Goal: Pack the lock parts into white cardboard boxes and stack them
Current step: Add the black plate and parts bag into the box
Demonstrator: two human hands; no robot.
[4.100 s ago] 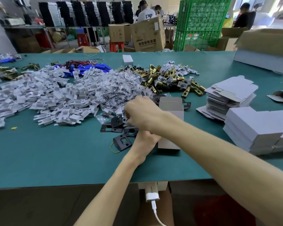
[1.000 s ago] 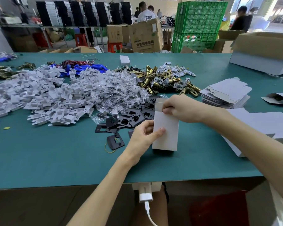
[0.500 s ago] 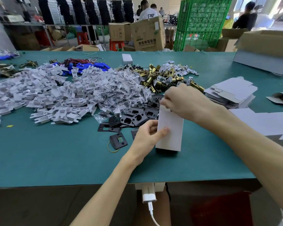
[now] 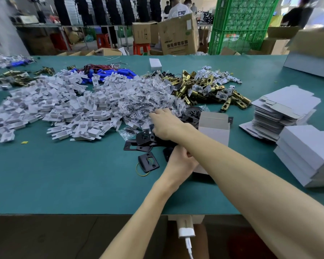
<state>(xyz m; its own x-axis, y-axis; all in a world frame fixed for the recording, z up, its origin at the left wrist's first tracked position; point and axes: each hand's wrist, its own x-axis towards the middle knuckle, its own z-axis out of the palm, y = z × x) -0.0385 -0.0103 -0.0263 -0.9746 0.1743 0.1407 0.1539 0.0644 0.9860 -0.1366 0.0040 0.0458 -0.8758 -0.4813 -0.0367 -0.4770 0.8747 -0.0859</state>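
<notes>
Off the white cardboard box (image 4: pixel 213 128) now, my right hand (image 4: pixel 165 126) rests straight-fingered on the black strike plates (image 4: pixel 143 140). My left hand (image 4: pixel 180 163) grips the box.

On the green table (image 4: pixel 82 174), the right hand (image 4: pixel 165 126) lies crossed over the left wrist on the black plates (image 4: pixel 144 139), while the left hand (image 4: pixel 180 161), fingers hidden under that forearm, sits against the open white cardboard box (image 4: pixel 213 129).
</notes>
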